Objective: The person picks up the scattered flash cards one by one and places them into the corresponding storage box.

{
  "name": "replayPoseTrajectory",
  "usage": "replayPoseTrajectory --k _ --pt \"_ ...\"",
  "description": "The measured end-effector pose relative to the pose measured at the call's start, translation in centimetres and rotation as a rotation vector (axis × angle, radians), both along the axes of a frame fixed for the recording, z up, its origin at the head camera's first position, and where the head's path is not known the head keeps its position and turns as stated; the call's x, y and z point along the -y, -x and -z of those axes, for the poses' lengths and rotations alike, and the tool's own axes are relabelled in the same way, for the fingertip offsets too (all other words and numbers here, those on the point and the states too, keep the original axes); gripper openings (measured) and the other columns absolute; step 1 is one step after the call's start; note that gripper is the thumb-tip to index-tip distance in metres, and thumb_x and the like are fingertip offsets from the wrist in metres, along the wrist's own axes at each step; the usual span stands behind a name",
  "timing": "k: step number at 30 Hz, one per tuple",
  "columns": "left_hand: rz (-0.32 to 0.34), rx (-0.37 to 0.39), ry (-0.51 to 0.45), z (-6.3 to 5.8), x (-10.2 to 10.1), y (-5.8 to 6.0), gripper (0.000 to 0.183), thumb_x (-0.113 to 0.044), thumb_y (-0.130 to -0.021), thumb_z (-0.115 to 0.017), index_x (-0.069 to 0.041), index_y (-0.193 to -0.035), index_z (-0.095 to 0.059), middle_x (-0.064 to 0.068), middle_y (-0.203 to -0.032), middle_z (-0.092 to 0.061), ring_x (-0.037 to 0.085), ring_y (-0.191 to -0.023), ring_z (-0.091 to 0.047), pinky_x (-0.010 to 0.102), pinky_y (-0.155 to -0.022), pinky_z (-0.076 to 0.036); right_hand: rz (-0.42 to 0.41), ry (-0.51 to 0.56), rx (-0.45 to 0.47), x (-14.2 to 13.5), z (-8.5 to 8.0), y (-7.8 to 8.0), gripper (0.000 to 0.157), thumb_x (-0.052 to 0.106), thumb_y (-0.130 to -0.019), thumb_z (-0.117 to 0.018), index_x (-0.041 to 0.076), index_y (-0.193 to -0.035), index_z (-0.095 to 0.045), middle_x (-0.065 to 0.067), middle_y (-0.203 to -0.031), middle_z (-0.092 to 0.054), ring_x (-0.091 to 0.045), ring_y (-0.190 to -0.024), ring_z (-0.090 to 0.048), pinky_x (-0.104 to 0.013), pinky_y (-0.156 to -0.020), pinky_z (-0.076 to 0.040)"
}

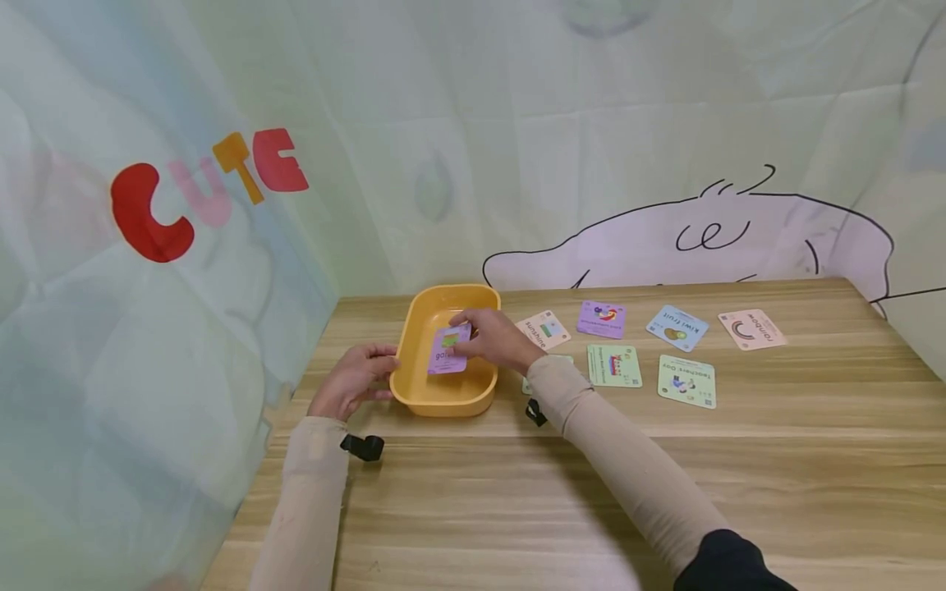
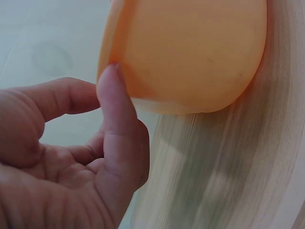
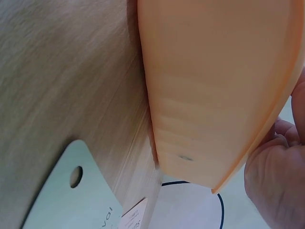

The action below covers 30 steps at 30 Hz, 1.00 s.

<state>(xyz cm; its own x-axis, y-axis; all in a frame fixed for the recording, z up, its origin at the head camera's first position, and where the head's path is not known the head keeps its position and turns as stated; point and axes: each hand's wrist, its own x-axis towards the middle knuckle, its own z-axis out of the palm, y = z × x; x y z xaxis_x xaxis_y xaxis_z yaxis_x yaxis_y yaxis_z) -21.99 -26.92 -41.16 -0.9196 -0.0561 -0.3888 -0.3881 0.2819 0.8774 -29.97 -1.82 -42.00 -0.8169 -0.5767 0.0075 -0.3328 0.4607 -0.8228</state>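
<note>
Black fabric sleeve (image 1: 732, 566) nearest. Left hand (image 1: 351, 382) pinches oblong yellow plastic tub (image 1: 443, 409); right hand (image 1: 497, 335), rectangular purple card (image 1: 443, 361): best lowered flat.

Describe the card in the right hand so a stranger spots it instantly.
On the table, find the yellow tub at the left. Over its floor, the right hand holds the purple card. The other purple card lies on the table; this one alone is held.
</note>
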Motion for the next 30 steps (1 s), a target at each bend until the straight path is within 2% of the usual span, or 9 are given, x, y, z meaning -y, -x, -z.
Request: replayPoseTrajectory --k 7,17,30 --pt "0.011 -0.006 -0.002 0.15 0.07 -0.03 0.043 -0.017 -0.104 -0.057 0.002 -0.142 -0.048 0.016 -0.128 -0.057 0.019 -0.091 -0.064 0.03 -0.071 -0.06 0.005 -0.007 -0.002 -0.01 0.01 -0.13 0.048 0.021 -0.087 -0.081 0.009 -0.131 -0.066 -0.005 -0.108 -0.063 -0.02 -0.098 -0.056 -0.027 -0.082 -0.048" --pt "-0.008 0.0 0.003 0.03 -0.03 -0.01 0.043 -0.017 -0.103 -0.059 0.0 -0.141 -0.05 0.013 -0.123 -0.059 0.02 -0.09 -0.064 0.03 -0.071 -0.061 0.004 -0.016 -0.008 0.05 -0.02 0.02 0.049 0.024 -0.087 -0.081 0.009 -0.131 -0.066 -0.005 -0.108 -0.064 -0.02 -0.098 -0.056 -0.028 -0.082 -0.048" --pt "0.0 -0.003 0.008 -0.09 -0.02 -0.08 0.042 -0.017 -0.104 -0.058 0.001 -0.141 -0.049 0.014 -0.124 -0.059 0.02 -0.091 -0.064 0.03 -0.071 -0.061 0.003 -0.022 -0.032 0.13 0.08 0.12 0.049 0.026 -0.086 -0.083 0.007 -0.128 -0.067 -0.005 -0.103 -0.064 -0.019 -0.094 -0.056 -0.026 -0.077 -0.047"
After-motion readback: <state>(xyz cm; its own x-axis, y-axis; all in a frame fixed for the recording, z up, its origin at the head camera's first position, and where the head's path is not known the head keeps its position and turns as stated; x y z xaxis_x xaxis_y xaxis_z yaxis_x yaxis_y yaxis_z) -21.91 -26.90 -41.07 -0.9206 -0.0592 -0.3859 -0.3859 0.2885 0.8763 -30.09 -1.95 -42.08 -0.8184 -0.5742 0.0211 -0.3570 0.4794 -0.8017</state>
